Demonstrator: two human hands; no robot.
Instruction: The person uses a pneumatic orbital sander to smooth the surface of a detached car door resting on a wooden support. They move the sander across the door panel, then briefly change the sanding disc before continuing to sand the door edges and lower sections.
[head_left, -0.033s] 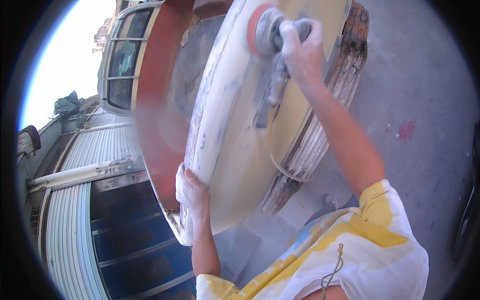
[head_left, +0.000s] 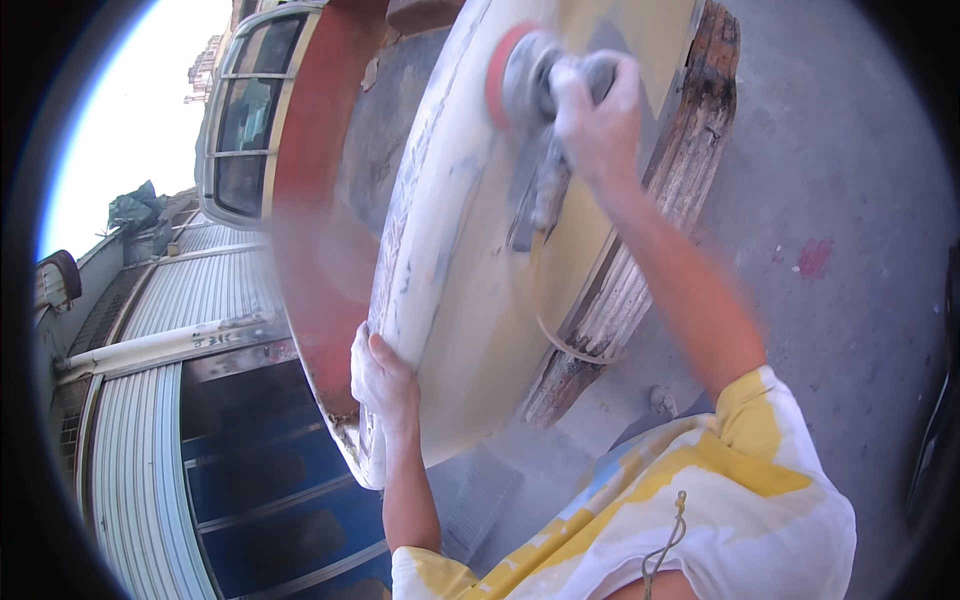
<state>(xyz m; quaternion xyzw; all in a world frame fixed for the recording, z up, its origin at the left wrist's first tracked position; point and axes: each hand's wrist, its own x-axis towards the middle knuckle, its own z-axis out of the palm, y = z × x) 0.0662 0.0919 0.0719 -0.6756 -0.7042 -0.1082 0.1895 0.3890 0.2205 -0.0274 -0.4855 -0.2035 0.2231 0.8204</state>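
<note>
A large, curved, cream-and-yellow filler-coated panel [head_left: 470, 270] leans on a weathered wooden pallet [head_left: 650, 250]. The right hand [head_left: 595, 115] has its fingers wrapped around a grey orbital sander with red disc [head_left: 525, 80], pressed to the panel. The left hand [head_left: 385, 380] grips the panel's lower edge.

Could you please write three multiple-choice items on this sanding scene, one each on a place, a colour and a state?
1. Where does the left hand grip the pale curved panel?
A. its lower edge
B. its top
C. nowhere

2. What colour is the rim of the sander's disc?
A. green
B. red-orange
C. black

3. How does the right hand stand to the sander?
A. apart from it
B. closed over it, pressing it on the panel
C. under it

Answers:
1 A, the fingers wrap the lower rim.
2 B, the disc edge shows red-orange.
3 B, the hand covers the tool's body.
</note>
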